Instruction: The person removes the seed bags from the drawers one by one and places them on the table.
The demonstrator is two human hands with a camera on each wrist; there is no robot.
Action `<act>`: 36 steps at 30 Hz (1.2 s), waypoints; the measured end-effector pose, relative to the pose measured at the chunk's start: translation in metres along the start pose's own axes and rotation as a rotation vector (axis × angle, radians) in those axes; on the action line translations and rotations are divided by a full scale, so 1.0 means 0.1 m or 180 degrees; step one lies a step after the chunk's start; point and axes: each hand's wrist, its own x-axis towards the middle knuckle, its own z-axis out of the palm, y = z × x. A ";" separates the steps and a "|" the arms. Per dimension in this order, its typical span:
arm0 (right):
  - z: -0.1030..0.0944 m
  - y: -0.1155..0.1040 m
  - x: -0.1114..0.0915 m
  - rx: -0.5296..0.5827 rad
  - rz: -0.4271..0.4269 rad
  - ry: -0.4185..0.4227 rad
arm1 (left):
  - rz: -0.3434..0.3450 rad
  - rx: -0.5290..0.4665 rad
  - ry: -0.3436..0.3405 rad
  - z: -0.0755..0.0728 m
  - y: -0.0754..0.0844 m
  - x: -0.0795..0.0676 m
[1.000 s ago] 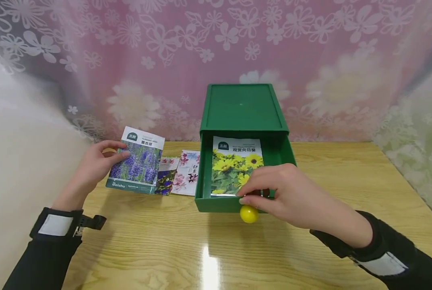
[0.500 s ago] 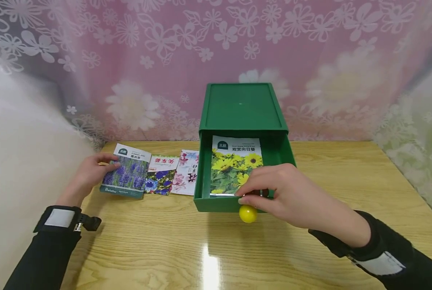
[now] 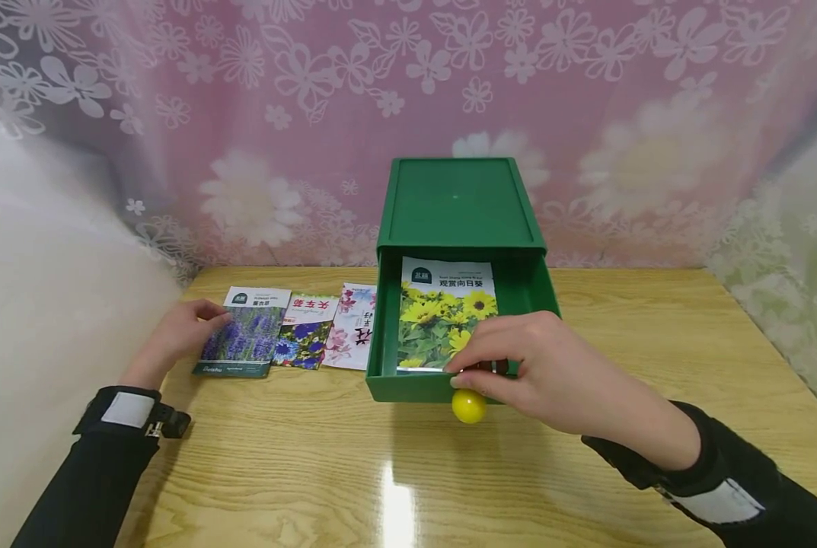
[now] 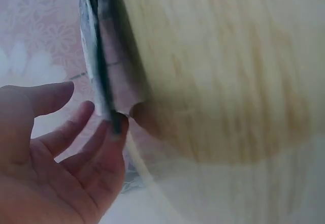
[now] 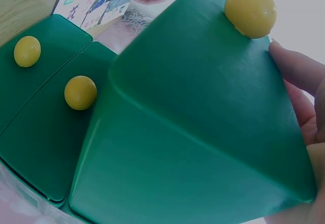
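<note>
A lavender seed packet (image 3: pixel 245 332) lies on the table at the left, beside my left hand (image 3: pixel 178 335). In the left wrist view the packet (image 4: pixel 96 56) shows nearly edge-on; the thumb stands apart from it and the fingertips (image 4: pixel 116 125) touch its edge. My right hand (image 3: pixel 534 365) pinches the front rim of a pulled-out green drawer (image 3: pixel 413 389), just above its yellow knob (image 3: pixel 469 406). The right wrist view shows the thumb on the drawer front (image 5: pixel 203 71) and the other fingers behind it. Inside the drawer lies a sunflower packet (image 3: pixel 435 312), partly hidden by the hand.
A cornflower packet (image 3: pixel 305 331) and a pink-blossom packet (image 3: pixel 350 327) lie in a row left of the green cabinet (image 3: pixel 457 202). Two shut drawers with yellow knobs (image 5: pixel 80 92) sit below. A floral curtain (image 3: pixel 353 129) hangs behind the wooden table (image 3: pixel 298 457).
The lavender packet has come down from above the table to lie left of the cornflower packet. The left hand's thumb has come away from it. The right hand keeps its place on the drawer.
</note>
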 end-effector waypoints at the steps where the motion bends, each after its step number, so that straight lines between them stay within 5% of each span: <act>1: 0.00 0.00 0.00 -0.0001 0.0003 0.0007 | 0.0001 0.0070 -0.0008 0.00 0.01 0.00; 10: 0.01 -0.01 0.00 -0.0003 0.0039 0.0001 | 0.0119 0.0344 0.0081 -0.05 0.21 -0.05; 17: 0.01 -0.03 0.01 -0.0060 0.0025 0.0017 | 0.0431 0.0192 0.0254 -0.15 0.89 -0.19; 24: 0.01 -0.05 0.02 -0.0122 0.0091 0.0089 | 0.1096 -0.0005 0.0550 -0.22 1.64 -0.42; 36: -0.12 -0.04 0.13 -0.0641 0.0554 0.0098 | 0.2703 -0.0315 0.0880 -0.11 2.49 -0.68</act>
